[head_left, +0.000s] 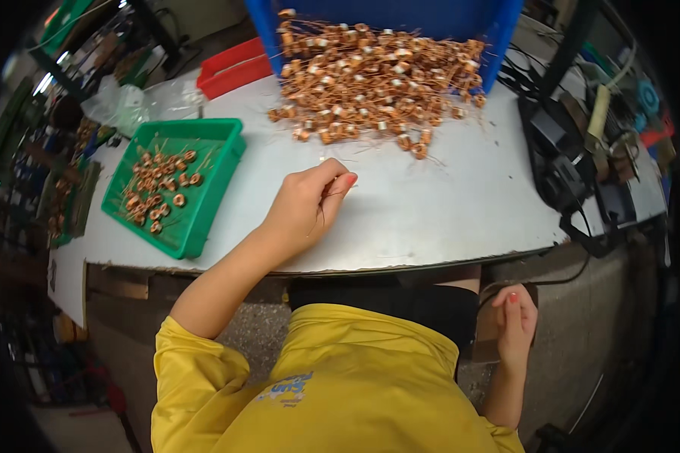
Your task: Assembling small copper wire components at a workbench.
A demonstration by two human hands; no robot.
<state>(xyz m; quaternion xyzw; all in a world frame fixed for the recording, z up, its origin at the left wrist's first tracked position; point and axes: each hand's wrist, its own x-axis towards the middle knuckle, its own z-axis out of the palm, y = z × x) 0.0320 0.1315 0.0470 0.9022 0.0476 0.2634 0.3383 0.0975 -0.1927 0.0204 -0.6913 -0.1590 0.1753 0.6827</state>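
My left hand is closed above the white tabletop, thumb pressed against the bent index finger. Thin wires stick out of its grip, like the leads on the copper coils around; the coil's body is hidden in the fingers. To its left, a green tray holds several copper coils with loose wire ends. Beyond the hand, a large heap of copper coils spills from a blue bin onto the table. Below the table edge, beside my lap, my right hand has its fingers curled in, with nothing visible in them.
A red tray stands behind the green one, near a clear plastic bag. Black devices with cables occupy the table's right side. The table's front edge runs just before my body. A brown box is beside my right hand.
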